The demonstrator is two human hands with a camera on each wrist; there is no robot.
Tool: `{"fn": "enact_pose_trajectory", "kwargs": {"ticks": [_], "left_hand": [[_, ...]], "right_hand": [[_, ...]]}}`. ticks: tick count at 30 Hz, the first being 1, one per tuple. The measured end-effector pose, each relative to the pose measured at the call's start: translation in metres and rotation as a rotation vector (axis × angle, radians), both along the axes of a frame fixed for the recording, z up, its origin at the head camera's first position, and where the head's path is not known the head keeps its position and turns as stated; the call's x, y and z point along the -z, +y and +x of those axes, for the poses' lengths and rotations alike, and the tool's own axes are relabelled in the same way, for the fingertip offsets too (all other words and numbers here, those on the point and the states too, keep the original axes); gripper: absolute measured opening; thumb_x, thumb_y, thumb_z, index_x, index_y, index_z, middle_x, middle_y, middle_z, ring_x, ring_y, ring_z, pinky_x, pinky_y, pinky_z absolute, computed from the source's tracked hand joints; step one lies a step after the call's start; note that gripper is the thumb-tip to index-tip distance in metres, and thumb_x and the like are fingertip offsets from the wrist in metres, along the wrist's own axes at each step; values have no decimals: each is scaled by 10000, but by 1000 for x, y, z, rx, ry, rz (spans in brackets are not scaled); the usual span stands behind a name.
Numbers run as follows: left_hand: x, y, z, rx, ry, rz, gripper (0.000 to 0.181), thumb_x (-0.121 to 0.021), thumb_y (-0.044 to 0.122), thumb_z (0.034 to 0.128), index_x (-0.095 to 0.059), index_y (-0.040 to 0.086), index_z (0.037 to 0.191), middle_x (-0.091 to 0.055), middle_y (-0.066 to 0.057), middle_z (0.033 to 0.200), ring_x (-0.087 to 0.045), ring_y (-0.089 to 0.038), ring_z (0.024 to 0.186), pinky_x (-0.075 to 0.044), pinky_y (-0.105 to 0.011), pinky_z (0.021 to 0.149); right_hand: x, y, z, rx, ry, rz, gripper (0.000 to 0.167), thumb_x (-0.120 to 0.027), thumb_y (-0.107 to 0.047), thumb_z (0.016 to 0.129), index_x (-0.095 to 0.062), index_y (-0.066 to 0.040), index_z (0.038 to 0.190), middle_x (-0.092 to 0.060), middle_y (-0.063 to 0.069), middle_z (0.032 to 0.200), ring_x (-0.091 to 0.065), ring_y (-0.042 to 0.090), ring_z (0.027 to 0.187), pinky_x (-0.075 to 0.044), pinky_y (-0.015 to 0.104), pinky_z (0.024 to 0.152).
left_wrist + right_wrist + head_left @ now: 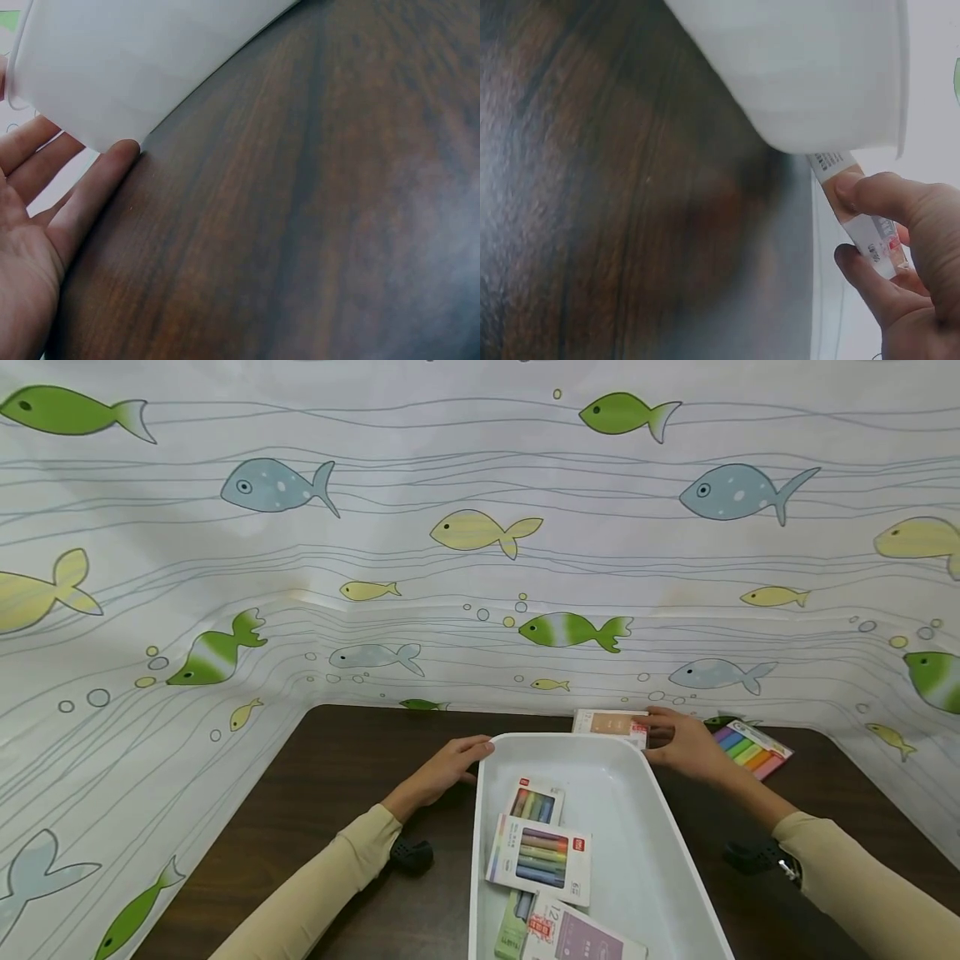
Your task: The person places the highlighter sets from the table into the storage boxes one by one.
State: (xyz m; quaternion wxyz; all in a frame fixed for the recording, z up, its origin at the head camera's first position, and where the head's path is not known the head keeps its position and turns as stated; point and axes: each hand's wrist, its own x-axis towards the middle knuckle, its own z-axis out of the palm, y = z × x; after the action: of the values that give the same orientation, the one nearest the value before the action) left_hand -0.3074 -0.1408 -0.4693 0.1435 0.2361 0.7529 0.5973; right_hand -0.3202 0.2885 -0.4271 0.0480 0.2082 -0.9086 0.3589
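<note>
A white plastic tub (678, 843) with a rounded rim stands on the table. My left hand (447, 766) touches its far left corner; in the left wrist view the fingers (94, 187) reach out straight against the tub wall. Behind the tub's far end, my right hand (686, 745) grips a flat white and tan box (609, 723) by its right end. That box (866, 225) tilts between thumb and fingers in the right wrist view, partly hidden by the tub. Inside the tub lie a white box with a window showing coloured pens (542, 860) and a white and purple box (577, 935).
A pack of rainbow-coloured strips (750, 747) lies on the dark wood table (360, 743), right of my right hand. Also in the tub are a smaller windowed pen box (536, 800) and a green box (512, 931). A fish-patterned white sheet (480, 577) encloses the table's back and sides.
</note>
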Motion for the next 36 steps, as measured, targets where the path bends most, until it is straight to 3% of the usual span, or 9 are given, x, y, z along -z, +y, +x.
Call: {"fn": "enact_pose_trajectory", "kwargs": {"ticks": [10,15,25,36], "left_hand": [[-1,3,-3,14,-1,-3,575,-475,412,1093,-460,18,1512,-508,-174,1459,-547,-312,1257,-513,-505,950],[1,0,-1,-9,-9,-20,631,-484,452,1081,-431,9,1528,-451,-187,1512,-506,-328,1308,-508,-507,957],[2,-2,-3,1,-3,0,597,-478,463,1082,-479,41,1504,-572,-133,1382,-586,-284,1204,-523,-488,943],[2,-1,-4,-14,-11,-9,593,-489,453,1080,-476,37,1503,-564,-137,1395,-583,-285,1212,-521,-492,947]], "right_hand": [[-9,10,6,100,13,-54,793,-889,-341,819,-555,21,1441,-315,291,1574,-610,454,1175,-567,477,839],[-13,10,13,85,42,-103,765,-883,-311,829,-558,9,1444,-328,278,1574,-615,435,1175,-574,432,834],[-39,-5,25,105,46,-168,774,-894,-281,818,-550,-24,1462,-291,225,1610,-603,387,1211,-521,154,769],[-49,-16,37,75,71,-151,772,-903,-295,806,-567,-53,1457,-321,221,1598,-633,353,1179,-527,160,752]]}}
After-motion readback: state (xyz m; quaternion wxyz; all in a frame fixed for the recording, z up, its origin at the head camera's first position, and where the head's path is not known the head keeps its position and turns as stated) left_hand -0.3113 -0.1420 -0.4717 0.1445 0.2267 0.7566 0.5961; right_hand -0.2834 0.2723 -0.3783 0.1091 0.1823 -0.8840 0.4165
